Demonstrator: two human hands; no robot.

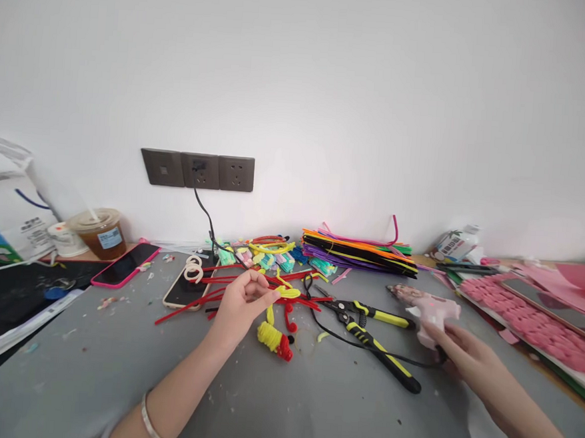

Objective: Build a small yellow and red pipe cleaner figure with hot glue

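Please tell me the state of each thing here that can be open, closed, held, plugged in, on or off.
left hand: closed on the pipe cleaner piece
right hand: closed on the glue gun handle
glue gun: held, nozzle pointing left
pliers: lying flat, handles apart
pink phone: screen dark
wall socket: black cable plugged in
drink cup: lid on

Left hand (244, 302) pinches yellow pipe cleaner (287, 291); right hand (463, 354) grips pink glue gun (429, 308).
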